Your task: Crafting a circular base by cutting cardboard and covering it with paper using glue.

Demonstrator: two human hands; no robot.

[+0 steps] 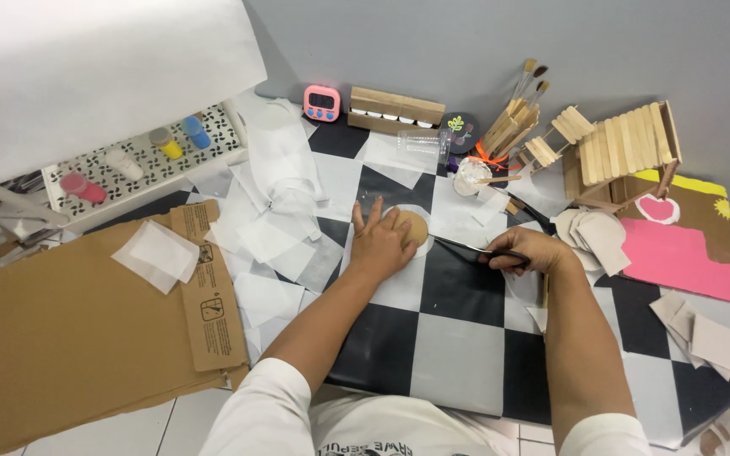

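My left hand (379, 238) lies flat, fingers spread, on a round brown cardboard disc (414, 224) that rests on a white paper circle (422, 245). My right hand (521, 250) grips black-handled scissors (475, 247); their blades point left toward the disc's right edge and lie low over the black and white checkered mat (458, 338).
Loose white paper pieces (276, 203) lie left of the disc. A flattened cardboard box (78, 312) lies at the left. At the back stand a pink timer (322, 102), a brush bundle (513, 118) and a craft-stick house (627, 148). A pink sheet (678, 257) lies at the right.
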